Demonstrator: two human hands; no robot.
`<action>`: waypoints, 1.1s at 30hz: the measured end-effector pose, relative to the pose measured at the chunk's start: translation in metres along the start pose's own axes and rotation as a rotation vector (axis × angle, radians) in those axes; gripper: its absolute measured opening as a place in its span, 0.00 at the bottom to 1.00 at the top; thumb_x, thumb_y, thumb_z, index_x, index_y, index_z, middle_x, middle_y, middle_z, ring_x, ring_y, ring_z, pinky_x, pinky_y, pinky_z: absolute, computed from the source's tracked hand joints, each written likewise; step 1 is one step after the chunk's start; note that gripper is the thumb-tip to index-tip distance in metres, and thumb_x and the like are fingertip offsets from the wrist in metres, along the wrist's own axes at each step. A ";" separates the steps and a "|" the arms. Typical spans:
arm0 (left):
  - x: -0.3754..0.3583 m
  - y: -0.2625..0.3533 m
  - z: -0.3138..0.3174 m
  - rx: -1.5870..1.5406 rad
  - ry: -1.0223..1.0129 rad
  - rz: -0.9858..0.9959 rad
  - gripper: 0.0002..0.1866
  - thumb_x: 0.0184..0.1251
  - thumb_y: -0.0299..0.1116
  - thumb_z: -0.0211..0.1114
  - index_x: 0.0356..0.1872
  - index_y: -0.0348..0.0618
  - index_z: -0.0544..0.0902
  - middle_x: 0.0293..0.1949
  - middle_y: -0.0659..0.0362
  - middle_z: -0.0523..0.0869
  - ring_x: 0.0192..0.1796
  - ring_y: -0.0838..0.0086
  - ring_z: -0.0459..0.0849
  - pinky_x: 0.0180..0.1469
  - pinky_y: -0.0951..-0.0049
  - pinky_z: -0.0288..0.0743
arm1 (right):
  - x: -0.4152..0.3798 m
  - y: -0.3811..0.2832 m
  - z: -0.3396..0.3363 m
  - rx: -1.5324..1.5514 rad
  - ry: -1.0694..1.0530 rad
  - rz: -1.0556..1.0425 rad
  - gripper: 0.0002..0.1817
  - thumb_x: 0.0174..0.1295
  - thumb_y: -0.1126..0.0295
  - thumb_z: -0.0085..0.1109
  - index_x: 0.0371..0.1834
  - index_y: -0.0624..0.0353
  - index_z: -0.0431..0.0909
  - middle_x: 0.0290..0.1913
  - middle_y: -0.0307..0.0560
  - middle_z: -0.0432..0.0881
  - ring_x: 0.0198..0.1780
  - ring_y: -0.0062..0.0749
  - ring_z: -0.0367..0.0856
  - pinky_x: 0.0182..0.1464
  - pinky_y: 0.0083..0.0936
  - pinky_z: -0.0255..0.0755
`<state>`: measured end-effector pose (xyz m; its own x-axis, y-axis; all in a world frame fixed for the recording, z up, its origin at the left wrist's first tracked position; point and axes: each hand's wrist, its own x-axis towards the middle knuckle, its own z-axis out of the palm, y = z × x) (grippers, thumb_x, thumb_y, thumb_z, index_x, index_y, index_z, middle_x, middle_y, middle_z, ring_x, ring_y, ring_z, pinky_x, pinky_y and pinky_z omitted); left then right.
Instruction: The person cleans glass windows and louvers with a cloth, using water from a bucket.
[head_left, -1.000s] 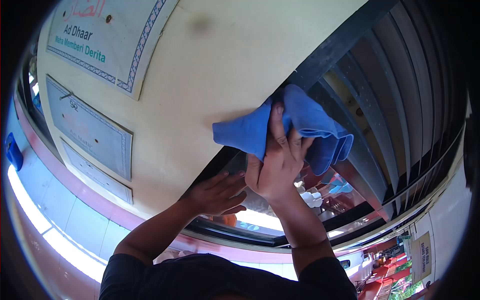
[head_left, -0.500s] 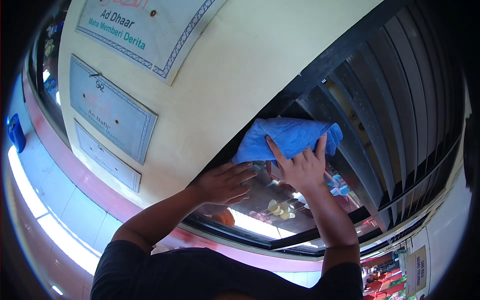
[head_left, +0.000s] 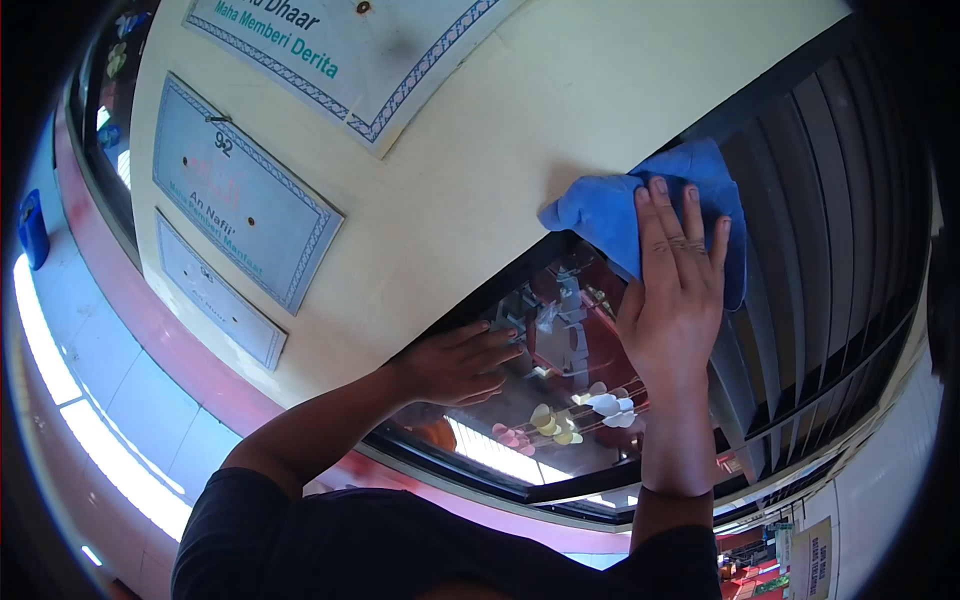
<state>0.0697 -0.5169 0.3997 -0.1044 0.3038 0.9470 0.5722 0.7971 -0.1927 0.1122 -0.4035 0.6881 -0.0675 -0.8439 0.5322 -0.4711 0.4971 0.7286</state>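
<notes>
A blue cloth [head_left: 600, 215] lies spread and crumpled against the top edge of the dark window frame, partly over the grey louvre slats [head_left: 790, 300]. My right hand [head_left: 675, 285] holds it there under outstretched fingers, pressing it to the surface. Part of the cloth is hidden behind the hand. Lower and to the left, my left hand [head_left: 455, 365] rests with fingers apart at the frame's edge, over the window glass [head_left: 560, 350]. Nothing is in that hand.
Framed signs with lettering [head_left: 245, 195] hang on the cream wall [head_left: 470, 190] to the left. Pale and pink round shapes [head_left: 555, 420] show in the glass. A blue object [head_left: 32, 228] stands at far left, by the tiled floor [head_left: 130, 400].
My right hand has moved up and to the right with the blue cloth, which now spreads differently under the fingers. My left hand has stayed nearly in place. The view has shifted slightly.
</notes>
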 end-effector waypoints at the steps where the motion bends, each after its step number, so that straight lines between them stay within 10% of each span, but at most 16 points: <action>1: -0.002 -0.001 0.001 -0.002 -0.009 0.007 0.12 0.62 0.48 0.73 0.35 0.56 0.81 0.66 0.62 0.80 0.73 0.65 0.73 0.79 0.55 0.54 | -0.001 -0.008 0.013 0.066 -0.022 -0.001 0.31 0.54 0.81 0.47 0.66 0.69 0.73 0.68 0.60 0.77 0.74 0.58 0.68 0.77 0.63 0.50; 9: -0.004 -0.002 -0.007 -0.154 0.024 0.061 0.09 0.62 0.45 0.71 0.36 0.55 0.85 0.62 0.58 0.82 0.69 0.64 0.77 0.77 0.53 0.59 | -0.043 -0.084 0.061 0.254 0.009 0.178 0.24 0.54 0.79 0.53 0.57 0.74 0.76 0.62 0.67 0.80 0.69 0.74 0.70 0.70 0.59 0.66; 18: -0.077 0.089 -0.016 -0.652 -0.479 -0.321 0.21 0.64 0.49 0.70 0.52 0.50 0.85 0.50 0.52 0.86 0.54 0.56 0.85 0.59 0.56 0.77 | -0.129 -0.160 0.099 0.672 -0.340 0.006 0.17 0.56 0.74 0.57 0.49 0.63 0.82 0.56 0.54 0.86 0.58 0.52 0.84 0.58 0.42 0.77; 22: -0.088 0.100 -0.033 -0.809 -0.472 -0.340 0.16 0.64 0.49 0.71 0.43 0.49 0.88 0.51 0.54 0.86 0.53 0.59 0.86 0.58 0.57 0.78 | -0.126 -0.122 0.072 1.071 -0.745 0.222 0.18 0.60 0.76 0.58 0.54 0.64 0.81 0.51 0.52 0.87 0.54 0.39 0.86 0.54 0.32 0.78; 27: -0.081 0.092 -0.036 -0.669 -0.345 -0.422 0.13 0.63 0.48 0.72 0.38 0.51 0.88 0.42 0.59 0.89 0.49 0.65 0.88 0.56 0.59 0.80 | -0.123 -0.029 0.026 1.620 -0.067 1.075 0.16 0.68 0.76 0.60 0.58 0.69 0.79 0.46 0.45 0.85 0.44 0.23 0.81 0.52 0.21 0.73; 30: -0.069 0.083 -0.042 -0.728 -0.288 -0.454 0.13 0.60 0.45 0.75 0.39 0.51 0.88 0.42 0.60 0.90 0.46 0.65 0.89 0.55 0.58 0.79 | -0.096 0.007 -0.005 1.209 0.647 1.099 0.20 0.68 0.69 0.60 0.61 0.67 0.77 0.56 0.53 0.81 0.54 0.35 0.82 0.55 0.31 0.77; 31: -0.066 0.083 -0.043 -0.741 -0.269 -0.472 0.13 0.58 0.44 0.77 0.39 0.50 0.89 0.43 0.61 0.90 0.45 0.65 0.89 0.55 0.58 0.79 | -0.095 0.021 -0.008 0.609 0.649 0.690 0.21 0.69 0.68 0.60 0.61 0.66 0.77 0.61 0.56 0.77 0.61 0.39 0.80 0.59 0.36 0.76; 33: -0.059 0.082 -0.044 -0.747 -0.257 -0.461 0.13 0.60 0.46 0.76 0.39 0.51 0.88 0.40 0.61 0.90 0.45 0.65 0.89 0.54 0.59 0.80 | -0.070 0.024 -0.008 0.398 0.834 0.526 0.23 0.69 0.66 0.60 0.65 0.61 0.74 0.69 0.59 0.70 0.70 0.47 0.73 0.67 0.44 0.74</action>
<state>0.1588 -0.4923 0.3394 -0.5800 0.2174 0.7851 0.7970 0.3508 0.4917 0.1124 -0.3308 0.6720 0.2073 -0.0620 0.9763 -0.8219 0.5303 0.2081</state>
